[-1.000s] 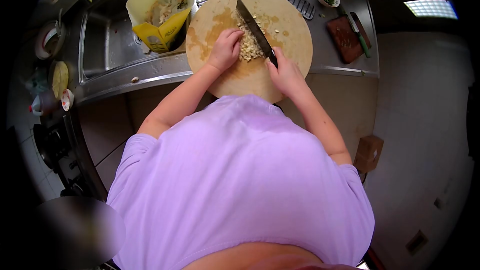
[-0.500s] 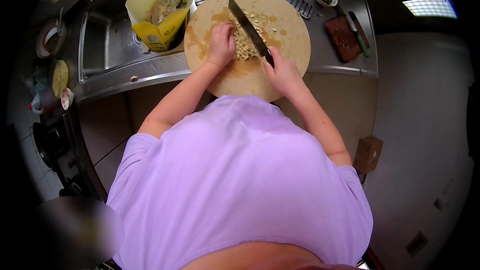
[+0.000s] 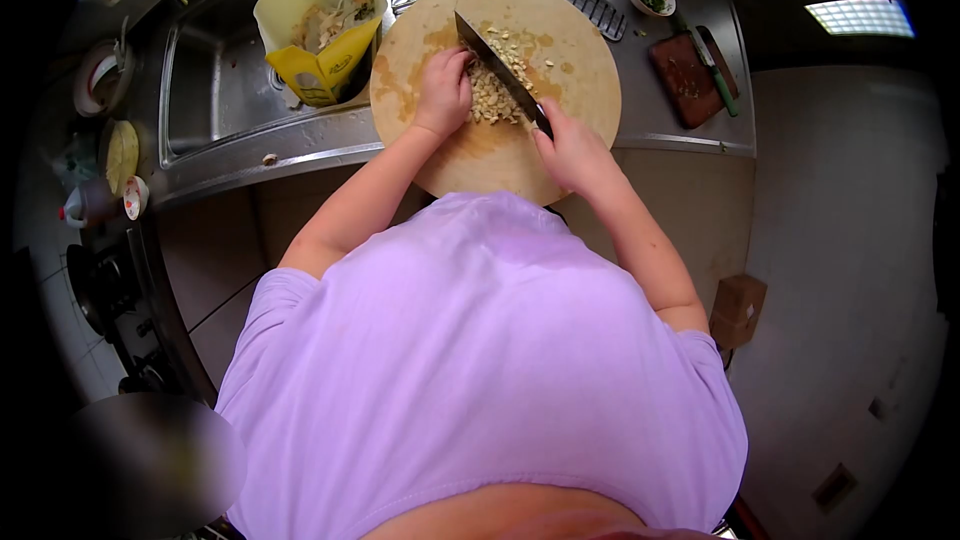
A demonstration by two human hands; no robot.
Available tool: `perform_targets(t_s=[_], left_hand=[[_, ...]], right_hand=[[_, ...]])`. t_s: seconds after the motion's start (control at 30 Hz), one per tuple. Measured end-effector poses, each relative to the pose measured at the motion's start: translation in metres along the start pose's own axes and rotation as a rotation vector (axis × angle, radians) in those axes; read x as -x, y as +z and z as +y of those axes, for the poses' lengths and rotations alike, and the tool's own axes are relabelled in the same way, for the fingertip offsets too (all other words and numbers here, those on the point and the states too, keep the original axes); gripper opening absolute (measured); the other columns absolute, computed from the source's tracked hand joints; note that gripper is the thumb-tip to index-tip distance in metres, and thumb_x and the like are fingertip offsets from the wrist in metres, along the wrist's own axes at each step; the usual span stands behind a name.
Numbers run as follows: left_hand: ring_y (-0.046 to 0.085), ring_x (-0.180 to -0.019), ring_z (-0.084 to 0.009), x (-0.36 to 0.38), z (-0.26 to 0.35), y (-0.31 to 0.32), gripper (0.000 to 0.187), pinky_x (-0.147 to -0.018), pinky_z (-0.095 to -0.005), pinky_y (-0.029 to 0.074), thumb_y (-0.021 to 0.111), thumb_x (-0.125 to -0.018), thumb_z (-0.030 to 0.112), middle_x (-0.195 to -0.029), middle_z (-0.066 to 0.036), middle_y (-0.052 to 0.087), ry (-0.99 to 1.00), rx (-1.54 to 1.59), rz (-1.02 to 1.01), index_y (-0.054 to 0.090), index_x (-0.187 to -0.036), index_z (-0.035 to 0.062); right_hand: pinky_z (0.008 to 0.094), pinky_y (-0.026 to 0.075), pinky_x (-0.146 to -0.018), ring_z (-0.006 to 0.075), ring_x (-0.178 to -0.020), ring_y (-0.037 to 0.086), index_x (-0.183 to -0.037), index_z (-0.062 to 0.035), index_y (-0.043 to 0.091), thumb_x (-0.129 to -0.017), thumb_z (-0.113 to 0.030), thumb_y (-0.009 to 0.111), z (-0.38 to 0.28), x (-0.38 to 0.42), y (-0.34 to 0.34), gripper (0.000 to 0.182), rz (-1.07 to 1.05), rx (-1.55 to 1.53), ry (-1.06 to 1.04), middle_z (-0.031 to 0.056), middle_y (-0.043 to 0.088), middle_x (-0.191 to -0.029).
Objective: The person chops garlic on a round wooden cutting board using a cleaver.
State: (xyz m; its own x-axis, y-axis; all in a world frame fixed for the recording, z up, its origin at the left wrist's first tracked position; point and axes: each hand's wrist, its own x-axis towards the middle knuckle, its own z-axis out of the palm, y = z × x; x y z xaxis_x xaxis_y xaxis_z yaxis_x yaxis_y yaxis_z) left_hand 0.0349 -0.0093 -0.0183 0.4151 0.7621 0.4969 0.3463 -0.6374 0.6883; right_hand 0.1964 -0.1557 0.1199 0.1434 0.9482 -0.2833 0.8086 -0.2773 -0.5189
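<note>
Since half second ago, knife point(image 3: 497, 68) swung slightly; our right hand point(image 3: 575, 150) grips handle, left hand point(image 3: 443, 90) curled, steadying chopped pile point(image 3: 492, 95). Mid-mince; next chop needs fingertips tucked.

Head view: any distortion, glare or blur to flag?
Head view: strong fisheye bend with black corners; the ceiling light glares white at upper right; a blurred patch sits lower left; the knife, chopped pieces and round cutting board stay sharp.
</note>
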Motion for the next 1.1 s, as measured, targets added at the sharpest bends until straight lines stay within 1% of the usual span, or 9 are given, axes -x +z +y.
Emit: perform_targets(t_s=[0.13, 0.27, 0.33, 0.47, 0.53, 0.63, 0.87, 0.93, 1.1], left_hand=[[0.053, -0.111, -0.0383, -0.001, 0.003, 0.000, 0.026, -0.100, -0.0424, 0.042, 0.052, -0.083, 0.001, -0.113, -0.019, 0.061, 0.089, -0.060, -0.054, 0.061, -0.107, -0.0020], [0.055, -0.113, -0.0355, 0.000, 0.000, -0.005, 0.028, -0.102, -0.0406, 0.041, 0.053, -0.084, 0.000, -0.116, -0.018, 0.062, -0.004, 0.102, -0.116, 0.062, -0.111, -0.0004], [0.056, -0.109, -0.0358, -0.001, 0.002, -0.007, 0.027, -0.099, -0.0410, 0.044, 0.054, -0.084, 0.003, -0.113, -0.017, 0.063, -0.017, 0.152, -0.097, 0.062, -0.110, 0.0002], [0.056, -0.110, -0.0358, 0.000, 0.006, -0.010, 0.029, -0.098, -0.0405, 0.045, 0.054, -0.084, 0.003, -0.114, -0.018, 0.062, 0.019, 0.105, -0.118, 0.062, -0.112, -0.0001], [0.056, -0.110, -0.0359, 0.000, 0.005, -0.008, 0.030, -0.098, -0.0405, 0.045, 0.054, -0.084, 0.002, -0.115, -0.018, 0.062, 0.023, 0.100, -0.113, 0.062, -0.113, -0.0005], [0.056, -0.110, -0.0358, 0.000, 0.004, -0.006, 0.029, -0.098, -0.0403, 0.045, 0.054, -0.084, 0.002, -0.115, -0.018, 0.062, 0.018, 0.079, -0.115, 0.062, -0.113, -0.0009], [0.056, -0.109, -0.0363, 0.002, 0.005, -0.006, 0.027, -0.098, -0.0408, 0.045, 0.054, -0.084, 0.002, -0.114, -0.018, 0.062, 0.028, 0.081, -0.107, 0.062, -0.110, -0.0010], [0.056, -0.107, -0.0367, 0.001, 0.006, -0.004, 0.025, -0.097, -0.0413, 0.045, 0.054, -0.084, 0.002, -0.112, -0.019, 0.061, 0.010, 0.068, -0.084, 0.062, -0.108, -0.0007], [0.055, -0.107, -0.0373, 0.000, 0.008, -0.006, 0.024, -0.095, -0.0416, 0.045, 0.054, -0.084, 0.002, -0.111, -0.019, 0.060, 0.011, 0.049, -0.074, 0.062, -0.107, -0.0001]], right_hand=[[0.0538, 0.049, -0.072, 0.0465, -0.081, 0.063, -0.124, -0.0038, 0.046, -0.091, -0.021, 0.056, 0.000, 0.006, -0.008, 0.038, 0.051, -0.062, 0.001, 0.0268, 0.065, -0.083], [0.0538, 0.049, -0.072, 0.0464, -0.081, 0.063, -0.124, -0.0039, 0.046, -0.092, -0.022, 0.056, 0.003, 0.001, 0.002, 0.038, 0.120, -0.077, -0.011, 0.0267, 0.065, -0.083], [0.0541, 0.049, -0.072, 0.0465, -0.081, 0.063, -0.125, -0.0039, 0.046, -0.093, -0.022, 0.056, 0.009, -0.005, 0.010, 0.038, 0.034, -0.041, 0.037, 0.0271, 0.065, -0.084], [0.0542, 0.049, -0.072, 0.0467, -0.081, 0.063, -0.124, -0.0037, 0.046, -0.093, -0.021, 0.055, 0.009, -0.001, 0.012, 0.037, 0.066, -0.057, 0.006, 0.0275, 0.065, -0.084], [0.0544, 0.049, -0.073, 0.0468, -0.081, 0.063, -0.123, -0.0032, 0.046, -0.093, -0.021, 0.055, 0.008, 0.001, 0.013, 0.036, 0.148, -0.066, -0.035, 0.0279, 0.065, -0.085], [0.0545, 0.049, -0.073, 0.0470, -0.081, 0.063, -0.123, -0.0026, 0.045, -0.093, -0.020, 0.055, 0.011, -0.001, 0.014, 0.036, 0.045, -0.064, 0.043, 0.0280, 0.065, -0.086], [0.0545, 0.049, -0.074, 0.0475, -0.082, 0.063, -0.125, -0.0030, 0.045, -0.092, -0.021, 0.056, 0.010, 0.003, 0.013, 0.038, 0.110, -0.103, -0.012, 0.0281, 0.065, -0.086], [0.0544, 0.049, -0.074, 0.0474, -0.082, 0.063, -0.128, -0.0034, 0.044, -0.092, -0.022, 0.055, 0.014, 0.001, 0.015, 0.042, 0.000, -0.047, 0.029, 0.0280, 0.065, -0.087], [0.0544, 0.049, -0.074, 0.0475, -0.083, 0.063, -0.131, -0.0035, 0.043, -0.093, -0.022, 0.054, 0.018, 0.005, 0.016, 0.044, 0.087, -0.103, 0.010, 0.0278, 0.065, -0.087]])
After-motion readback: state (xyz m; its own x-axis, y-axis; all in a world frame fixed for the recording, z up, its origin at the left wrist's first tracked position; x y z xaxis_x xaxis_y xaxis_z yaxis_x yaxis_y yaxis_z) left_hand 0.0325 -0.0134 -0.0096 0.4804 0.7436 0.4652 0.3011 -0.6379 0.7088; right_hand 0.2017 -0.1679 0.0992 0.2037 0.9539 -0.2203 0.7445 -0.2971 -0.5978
